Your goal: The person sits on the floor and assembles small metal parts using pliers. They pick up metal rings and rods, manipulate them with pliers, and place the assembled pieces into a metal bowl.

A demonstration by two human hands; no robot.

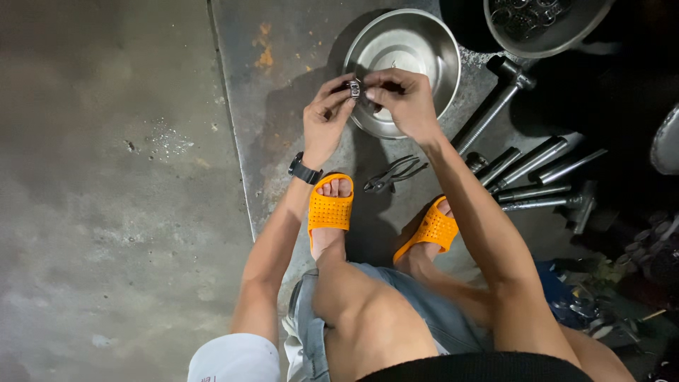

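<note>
Grey concrete floor [106, 212] fills the left half of the view, stained and speckled, with a rust-marked metal sheet [283, 92] laid over it from the middle rightward. The right edge sinks into shadow, and what lies there is hard to make out beyond dim shapes. On the sheet sits a round stainless steel bowl [417, 42], its near rim hidden behind the hands. A second metal basin [559, 35] at the top right is cut off by the frame and holds dark small parts too blurred to tell apart. Long steel shafts and bolts [530, 170] lie side by side to the right of the person's feet, their far ends lost in darkness. Orange perforated slide sandals [330, 209] are on both feet, the right one partly covered by the forearm. Dark metal pliers [392, 175] rest on the sheet between the sandals and the bowl. The left hand [325, 117], with a black wristwatch [304, 170] on its wrist, pinches a small silvery ring-shaped metal part [355, 88] between thumb and fingertips, just over the bowl's near edge. The right hand [403, 99] closes its fingertips on the same part from the other side; its far face is hidden.
</note>
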